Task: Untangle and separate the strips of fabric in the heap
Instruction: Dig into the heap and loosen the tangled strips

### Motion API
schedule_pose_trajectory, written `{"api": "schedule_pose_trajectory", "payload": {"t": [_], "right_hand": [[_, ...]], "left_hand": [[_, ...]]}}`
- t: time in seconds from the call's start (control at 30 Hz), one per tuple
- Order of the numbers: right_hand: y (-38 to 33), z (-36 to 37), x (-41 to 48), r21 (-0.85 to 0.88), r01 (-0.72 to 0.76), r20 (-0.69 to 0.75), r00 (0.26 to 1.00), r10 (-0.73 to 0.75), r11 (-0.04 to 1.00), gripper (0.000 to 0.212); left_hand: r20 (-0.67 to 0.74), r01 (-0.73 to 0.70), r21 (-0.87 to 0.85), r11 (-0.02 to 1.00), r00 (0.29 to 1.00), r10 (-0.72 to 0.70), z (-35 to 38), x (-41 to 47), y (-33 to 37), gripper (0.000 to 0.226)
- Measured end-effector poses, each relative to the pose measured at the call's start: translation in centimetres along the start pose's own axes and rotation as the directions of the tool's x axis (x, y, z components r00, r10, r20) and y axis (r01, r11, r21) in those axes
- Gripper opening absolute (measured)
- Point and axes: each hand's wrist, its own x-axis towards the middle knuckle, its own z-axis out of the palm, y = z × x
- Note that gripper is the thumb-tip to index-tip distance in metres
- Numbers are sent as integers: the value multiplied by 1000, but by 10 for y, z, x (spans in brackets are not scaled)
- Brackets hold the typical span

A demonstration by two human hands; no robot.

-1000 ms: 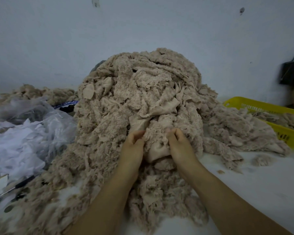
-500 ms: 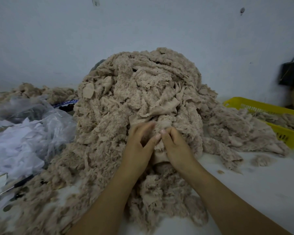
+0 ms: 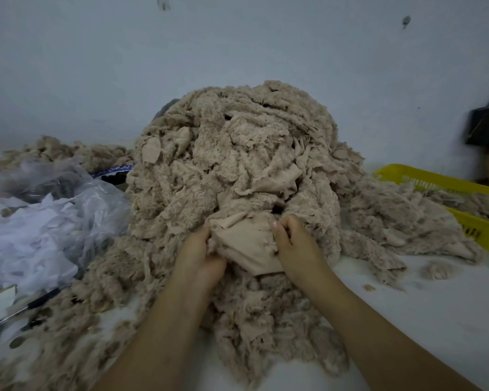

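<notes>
A tall heap of beige fuzzy fabric strips (image 3: 237, 153) rises in the middle of the white table, against the wall. At its near face both hands hold one smooth beige piece of fabric (image 3: 249, 244). My left hand (image 3: 201, 255) grips its left edge with curled fingers. My right hand (image 3: 294, 244) pinches its right edge, thumb on top. The piece is stretched between the two hands and its upper end still runs into the heap.
A clear plastic bag with white scraps (image 3: 40, 221) lies at the left. A pen (image 3: 20, 311) sits near the left front. A yellow basket (image 3: 449, 198) with more strips stands at the right. White tabletop (image 3: 435, 320) shows at the right front.
Both hands have taken hold of a smooth beige piece and drawn it towards me and apart, so its flat face now shows between them.
</notes>
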Motion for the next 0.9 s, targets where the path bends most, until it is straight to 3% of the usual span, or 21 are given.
{"api": "schedule_pose_trajectory", "payload": {"t": [0.07, 0.23, 0.33, 0.4, 0.53, 0.7, 0.9], "right_hand": [[1, 1, 1, -2, -7, 0, 1000, 7, 1000, 33], [-3, 2, -3, 226, -124, 94, 990, 106, 966, 43], [-4, 5, -4, 192, -186, 222, 965, 142, 964, 49], [-2, 8, -3, 175, -176, 256, 958, 128, 969, 42], [0, 5, -2, 336, -174, 235, 967, 96, 926, 30], [-6, 2, -1, 488, -172, 144, 983, 115, 856, 27], [-7, 6, -1, 445, -94, 120, 992, 44, 891, 17]], "left_hand": [[4, 23, -49, 999, 1000, -22, 3, -3, 1, 30], [99, 68, 94, 993, 992, -77, 2, -6, -3, 38], [141, 97, 98, 990, 984, -111, 5, -9, -8, 36], [169, 109, 94, 990, 978, -123, 6, -9, -11, 37], [185, 150, 43, 988, 970, -155, 4, -7, -8, 42], [248, 148, 315, 938, 941, -231, 6, -7, -14, 63], [207, 211, 462, 861, 919, -336, 2, -6, -21, 34]]}}
